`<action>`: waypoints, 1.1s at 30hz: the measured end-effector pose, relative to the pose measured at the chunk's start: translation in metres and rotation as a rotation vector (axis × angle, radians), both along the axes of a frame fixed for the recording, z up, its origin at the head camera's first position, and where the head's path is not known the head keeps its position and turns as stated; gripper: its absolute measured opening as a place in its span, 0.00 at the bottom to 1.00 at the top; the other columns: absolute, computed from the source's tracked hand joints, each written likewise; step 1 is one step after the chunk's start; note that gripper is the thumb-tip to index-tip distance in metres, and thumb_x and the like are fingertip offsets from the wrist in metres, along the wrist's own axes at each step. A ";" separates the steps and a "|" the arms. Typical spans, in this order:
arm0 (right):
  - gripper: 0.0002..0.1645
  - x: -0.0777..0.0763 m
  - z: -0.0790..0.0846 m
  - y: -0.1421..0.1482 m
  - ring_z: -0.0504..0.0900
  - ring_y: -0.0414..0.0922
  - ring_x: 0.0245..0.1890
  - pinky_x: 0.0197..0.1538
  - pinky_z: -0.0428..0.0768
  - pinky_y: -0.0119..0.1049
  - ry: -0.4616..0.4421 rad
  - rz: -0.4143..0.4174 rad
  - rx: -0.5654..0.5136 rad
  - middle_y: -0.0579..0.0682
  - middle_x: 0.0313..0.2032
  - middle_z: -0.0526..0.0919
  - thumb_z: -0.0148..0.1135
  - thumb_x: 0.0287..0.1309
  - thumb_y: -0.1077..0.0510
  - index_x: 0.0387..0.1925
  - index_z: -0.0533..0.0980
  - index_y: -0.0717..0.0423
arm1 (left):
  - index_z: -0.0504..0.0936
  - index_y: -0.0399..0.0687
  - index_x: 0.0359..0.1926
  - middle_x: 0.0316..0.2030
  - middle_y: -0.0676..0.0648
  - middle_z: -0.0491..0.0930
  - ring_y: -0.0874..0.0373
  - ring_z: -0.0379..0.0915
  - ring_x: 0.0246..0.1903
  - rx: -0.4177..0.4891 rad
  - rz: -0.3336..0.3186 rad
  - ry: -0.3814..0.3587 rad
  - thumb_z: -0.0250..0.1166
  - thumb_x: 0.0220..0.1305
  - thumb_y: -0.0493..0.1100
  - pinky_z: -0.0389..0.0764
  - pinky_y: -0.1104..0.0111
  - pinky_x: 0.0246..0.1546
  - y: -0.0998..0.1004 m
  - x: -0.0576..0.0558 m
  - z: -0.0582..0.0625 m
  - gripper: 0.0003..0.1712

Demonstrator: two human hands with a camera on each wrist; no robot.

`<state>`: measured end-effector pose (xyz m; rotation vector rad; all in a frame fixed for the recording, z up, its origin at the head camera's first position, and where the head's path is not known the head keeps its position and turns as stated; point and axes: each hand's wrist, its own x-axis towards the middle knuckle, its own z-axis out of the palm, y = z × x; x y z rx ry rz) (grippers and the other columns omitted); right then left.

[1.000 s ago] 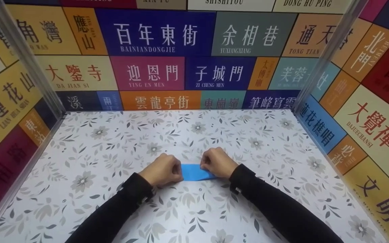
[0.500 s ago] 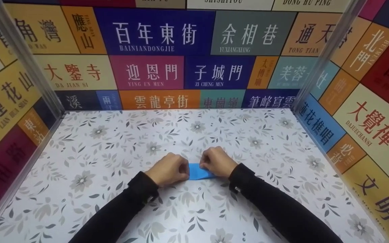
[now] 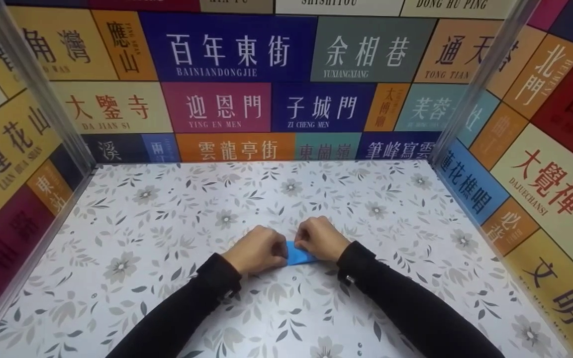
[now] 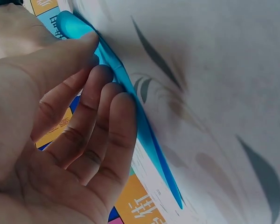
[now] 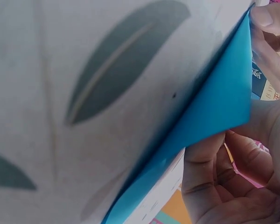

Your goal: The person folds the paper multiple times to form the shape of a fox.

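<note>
A folded piece of blue paper [image 3: 298, 253] lies on the table between the two hands, its ends hidden by them in the head view. My left hand [image 3: 258, 249] pinches it on the left, thumb and curled fingers at its edge. In the left wrist view the blue paper [image 4: 149, 133] runs on past the fingertips to a narrow point. My right hand [image 3: 322, 237] pinches the right part. In the right wrist view the blue paper [image 5: 219, 95] has a slanted, pointed flap by the right thumb, and its long edge lies along the table.
The table [image 3: 207, 308] has a white cover printed with grey flowers and leaves. A back wall [image 3: 229, 49] of coloured panels with lettering and similar side walls enclose it. Clear strips [image 3: 50, 89] run down the corners.
My left hand has slid right along the paper, closer to the right hand, so less blue shows between them. The right hand has stayed in place.
</note>
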<state>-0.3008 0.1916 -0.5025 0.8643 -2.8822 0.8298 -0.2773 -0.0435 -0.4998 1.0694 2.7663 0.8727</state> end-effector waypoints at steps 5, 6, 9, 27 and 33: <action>0.05 0.000 0.000 0.001 0.85 0.40 0.29 0.41 0.86 0.35 -0.021 -0.016 0.000 0.50 0.30 0.95 0.83 0.64 0.66 0.33 0.92 0.58 | 0.97 0.47 0.38 0.32 0.49 0.94 0.57 0.86 0.34 0.015 -0.001 0.007 0.87 0.62 0.37 0.88 0.63 0.43 0.002 -0.001 0.000 0.06; 0.05 0.000 0.000 0.001 0.85 0.40 0.29 0.41 0.86 0.35 -0.023 -0.019 -0.001 0.50 0.30 0.95 0.83 0.64 0.66 0.33 0.92 0.58 | 0.97 0.46 0.39 0.32 0.49 0.94 0.56 0.87 0.34 0.019 0.002 0.005 0.87 0.62 0.37 0.88 0.62 0.43 0.002 -0.001 0.000 0.07; 0.04 -0.001 0.000 0.001 0.85 0.39 0.30 0.42 0.86 0.35 -0.036 -0.026 -0.009 0.50 0.30 0.95 0.83 0.65 0.65 0.33 0.93 0.58 | 0.98 0.46 0.40 0.34 0.48 0.96 0.54 0.90 0.36 0.037 0.017 -0.006 0.88 0.61 0.37 0.90 0.61 0.45 0.002 -0.001 0.000 0.07; 0.03 0.011 0.014 0.008 0.87 0.37 0.32 0.41 0.84 0.32 -0.044 -0.028 -0.056 0.46 0.32 0.96 0.83 0.65 0.63 0.35 0.94 0.54 | 0.99 0.46 0.38 0.34 0.48 0.96 0.52 0.92 0.37 0.077 0.018 0.004 0.89 0.61 0.37 0.90 0.63 0.44 0.003 0.002 -0.003 0.07; 0.03 0.021 0.027 0.006 0.86 0.36 0.32 0.39 0.82 0.32 -0.062 -0.034 -0.073 0.45 0.32 0.96 0.83 0.67 0.62 0.35 0.95 0.52 | 0.99 0.46 0.37 0.34 0.48 0.95 0.52 0.91 0.37 0.073 0.016 0.009 0.89 0.60 0.37 0.90 0.64 0.43 0.000 0.002 -0.002 0.07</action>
